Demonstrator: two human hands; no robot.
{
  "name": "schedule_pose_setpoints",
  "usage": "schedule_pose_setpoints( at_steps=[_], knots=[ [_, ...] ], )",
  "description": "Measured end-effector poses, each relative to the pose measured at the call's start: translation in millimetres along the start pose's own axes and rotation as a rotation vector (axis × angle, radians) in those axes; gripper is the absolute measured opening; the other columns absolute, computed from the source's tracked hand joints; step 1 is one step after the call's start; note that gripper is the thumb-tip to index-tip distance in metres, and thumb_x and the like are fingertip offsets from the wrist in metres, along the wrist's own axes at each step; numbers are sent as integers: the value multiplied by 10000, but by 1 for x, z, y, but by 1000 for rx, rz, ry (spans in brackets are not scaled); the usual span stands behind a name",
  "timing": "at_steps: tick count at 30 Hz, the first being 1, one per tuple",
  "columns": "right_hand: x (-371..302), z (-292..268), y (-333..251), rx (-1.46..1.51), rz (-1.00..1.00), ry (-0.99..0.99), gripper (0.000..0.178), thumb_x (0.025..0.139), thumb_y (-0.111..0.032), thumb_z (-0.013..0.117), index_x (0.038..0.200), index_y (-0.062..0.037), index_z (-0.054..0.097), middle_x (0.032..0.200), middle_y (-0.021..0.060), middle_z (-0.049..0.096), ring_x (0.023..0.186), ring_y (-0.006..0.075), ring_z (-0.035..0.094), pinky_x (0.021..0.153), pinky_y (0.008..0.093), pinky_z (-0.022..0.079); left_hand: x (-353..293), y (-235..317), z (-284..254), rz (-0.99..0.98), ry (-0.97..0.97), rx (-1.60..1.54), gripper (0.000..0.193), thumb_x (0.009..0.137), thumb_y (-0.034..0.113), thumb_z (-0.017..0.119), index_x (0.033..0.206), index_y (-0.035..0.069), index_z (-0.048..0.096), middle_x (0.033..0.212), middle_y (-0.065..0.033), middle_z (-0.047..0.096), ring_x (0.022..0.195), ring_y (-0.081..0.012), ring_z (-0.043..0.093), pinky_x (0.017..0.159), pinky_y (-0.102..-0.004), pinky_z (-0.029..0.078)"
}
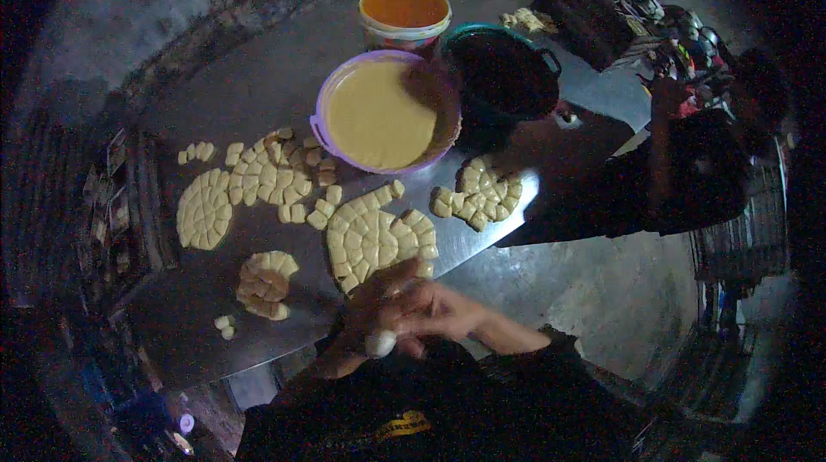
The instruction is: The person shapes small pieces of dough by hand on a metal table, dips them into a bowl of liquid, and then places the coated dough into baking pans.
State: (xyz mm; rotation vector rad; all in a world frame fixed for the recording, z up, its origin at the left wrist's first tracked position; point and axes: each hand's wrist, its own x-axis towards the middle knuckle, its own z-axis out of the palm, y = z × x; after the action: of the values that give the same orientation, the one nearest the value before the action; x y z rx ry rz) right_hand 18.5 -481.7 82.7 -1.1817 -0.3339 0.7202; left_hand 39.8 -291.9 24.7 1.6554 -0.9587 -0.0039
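My left hand (368, 300) and my right hand (439, 305) are pressed together over the near edge of a metal table, close to my body. A small pale lump of dough (381, 342) pokes out below them, gripped between the two hands. The fingers are closed and partly blurred, so their exact hold is hard to see. Just beyond my hands lies a large flat cluster of cut dough pieces (376, 237). More dough pieces sit in a cluster to the left (265, 180), and a round scored slab of dough (205, 211) is farther left.
A purple tub of pale batter (379, 113) stands mid-table. Behind it are a bucket of orange liquid (404, 6) and a dark green-rimmed tub (503, 70). Another person's dark-clothed arm (594, 174) reaches in from the right, near a dough cluster (482, 195). Small dough bits (224, 327) lie near-left.
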Motion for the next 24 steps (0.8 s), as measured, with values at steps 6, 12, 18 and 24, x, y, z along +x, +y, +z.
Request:
schedule_pose_setpoints(
  at_steps=[6, 12, 18, 24],
  knots=[
    [48, -181, -97, -953, -228, 719, 399, 892, -192, 693, 1238, -12, 604, 1020, 94, 691, 840, 196, 661, 726, 374, 538, 27, 8, -12, -412, 416, -315, 1166, 812, 446, 770, 1569, 88, -41, 1612, -203, 143, 1411, -372, 341, 1097, -510, 361],
    [77, -336, -131, -1661, 254, 772, 389, 910, -215, 670, 1240, -18, 608, 1067, 108, 677, 898, 211, 650, 778, 373, 522, -23, 2, -25, -560, 500, -486, 891, 924, 163, 669, 1577, 106, 65, 1603, -186, 198, 1337, -367, 451, 1037, -442, 444],
    [64, -366, -109, -1683, 469, 706, 382, 928, -239, 648, 1242, -25, 613, 1114, 121, 662, 956, 226, 639, 830, 372, 507, -70, -7, -42, -616, 664, -484, 769, 945, 207, 639, 1560, 99, 190, 1577, -203, 258, 1266, -358, 524, 971, -402, 490],
    [60, -362, -106, -1648, 492, 675, 378, 946, -262, 626, 1244, -31, 617, 1160, 134, 648, 1014, 242, 628, 883, 371, 492, -76, 0, -42, -715, 705, -491, 681, 955, 215, 624, 1526, 74, 281, 1554, -179, 317, 1239, -315, 550, 955, -390, 502]
  ],
)
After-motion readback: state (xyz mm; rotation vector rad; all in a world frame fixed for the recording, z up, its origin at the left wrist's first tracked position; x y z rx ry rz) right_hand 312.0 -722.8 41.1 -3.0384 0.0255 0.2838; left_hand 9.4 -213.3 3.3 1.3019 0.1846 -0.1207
